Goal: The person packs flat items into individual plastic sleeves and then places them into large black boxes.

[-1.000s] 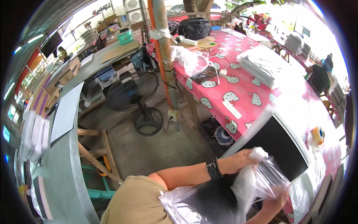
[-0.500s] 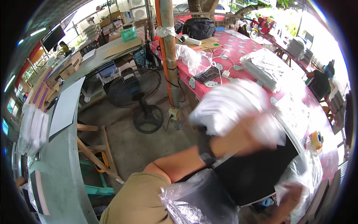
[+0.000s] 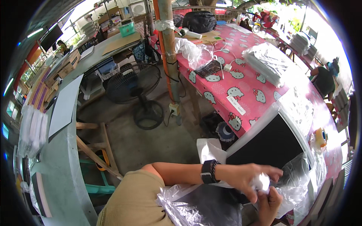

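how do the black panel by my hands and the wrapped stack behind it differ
The black panel is dark with a pale border; the wrapped stack is pale grey and white. The panel lies nearer you, jutting past the edge of the pink table; the stack lies farther back. Both rest on that table.

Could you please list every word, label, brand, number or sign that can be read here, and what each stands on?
No text is legible in this view.
White strip label on the pink tablecloth: too small to read.
Brown cardboard box on the grey-green bench: markings too small to read.
Black panel: no print visible.
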A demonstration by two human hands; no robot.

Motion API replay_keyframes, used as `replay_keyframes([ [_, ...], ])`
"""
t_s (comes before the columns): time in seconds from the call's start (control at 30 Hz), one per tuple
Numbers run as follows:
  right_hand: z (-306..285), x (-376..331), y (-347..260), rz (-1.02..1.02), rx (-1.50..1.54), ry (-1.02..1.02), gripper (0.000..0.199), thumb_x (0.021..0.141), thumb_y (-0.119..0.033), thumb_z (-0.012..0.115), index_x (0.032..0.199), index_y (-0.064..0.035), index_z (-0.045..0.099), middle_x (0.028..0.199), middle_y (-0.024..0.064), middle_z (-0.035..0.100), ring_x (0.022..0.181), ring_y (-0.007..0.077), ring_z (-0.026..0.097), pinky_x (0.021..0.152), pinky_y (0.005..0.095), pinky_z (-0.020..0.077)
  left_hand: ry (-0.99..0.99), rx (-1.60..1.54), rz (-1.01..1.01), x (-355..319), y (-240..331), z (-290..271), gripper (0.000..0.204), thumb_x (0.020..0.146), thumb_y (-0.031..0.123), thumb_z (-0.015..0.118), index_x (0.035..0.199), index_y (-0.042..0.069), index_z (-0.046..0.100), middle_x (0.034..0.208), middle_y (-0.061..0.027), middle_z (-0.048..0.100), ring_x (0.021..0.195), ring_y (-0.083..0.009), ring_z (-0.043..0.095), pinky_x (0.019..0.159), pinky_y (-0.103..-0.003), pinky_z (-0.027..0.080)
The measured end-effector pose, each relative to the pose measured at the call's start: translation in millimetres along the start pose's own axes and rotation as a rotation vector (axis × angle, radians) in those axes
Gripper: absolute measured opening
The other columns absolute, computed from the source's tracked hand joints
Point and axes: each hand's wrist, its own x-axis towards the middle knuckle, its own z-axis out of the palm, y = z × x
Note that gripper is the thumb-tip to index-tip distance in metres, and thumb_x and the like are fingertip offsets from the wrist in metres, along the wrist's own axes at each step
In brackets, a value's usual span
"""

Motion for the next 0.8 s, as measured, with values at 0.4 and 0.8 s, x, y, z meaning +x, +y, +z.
replay_keyframes([
  [0.4, 19.6, -0.7, 3.8, 0.016, 0.337, 0.210, 0.009, 0.063, 0.001, 0.058, 0.071, 0.0026, 0.058, 0.052, 0.0088, 0.052, 0.045, 0.0107, 0.049, 0.045, 0.0223, 0.0367, -0.069, -0.148, -0.180, -1.5, -17.2, 12.8, 0.054, 0.067, 0.016, 0.073, 0.112, 0.002, 0.048, 0.108, -0.0092, 0.050, 0.098, -0.0100, 0.047, 0.082, -0.027, 0.041],
  [0.8, 13.9, -23.4, 49.7, -0.458, 0.864, -0.846, 0.018, 0.070, -0.021, 0.069, 0.077, -0.0050, 0.064, 0.066, 0.0057, 0.062, 0.058, 0.0181, 0.058, 0.054, 0.0281, 0.0425, 0.302, -1.377, -0.186, -14.4, -22.9, -42.8, 0.038, 0.090, 0.043, 0.030, 0.098, 0.013, 0.052, 0.060, 0.0029, 0.048, 0.048, -0.0070, 0.042, 0.058, -0.028, 0.044],
])
